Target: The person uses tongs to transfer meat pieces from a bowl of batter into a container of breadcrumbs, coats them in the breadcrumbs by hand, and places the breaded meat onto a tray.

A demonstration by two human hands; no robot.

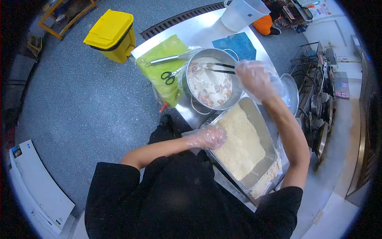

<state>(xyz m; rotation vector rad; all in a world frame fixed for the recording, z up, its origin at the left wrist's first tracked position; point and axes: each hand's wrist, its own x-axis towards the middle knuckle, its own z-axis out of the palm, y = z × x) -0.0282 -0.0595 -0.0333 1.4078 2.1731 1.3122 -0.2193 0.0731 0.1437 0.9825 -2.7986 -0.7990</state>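
Two gloved hands in the head view. My right hand [256,79] has its grip closed round the black-handled tongs [223,65], tips down in the steel pot [235,96]; can't tell whether they pinch anything. Meat pieces [219,89] sit in white liquid [202,84] there. My left hand [213,137] is at the left edge of the steel tray [260,169], on the pale crumbs [240,137]; glove glare and blur, so can't tell if that grip is spread or pinching.

Risks: wet pieces could slip from smooth tongs and splash. Drips over the tray could clump the crumbs, since pot and tray sit close together. Loose right glove plastic could snag the tongs or dip in the liquid. Crumbs could spill over the rim if my left hand pushes hard. Whisk [165,60] reaches the pot's side from the green cutting board [157,69], scissors [169,79] close by; a bumped pot could knock either across the tabletop [199,30].
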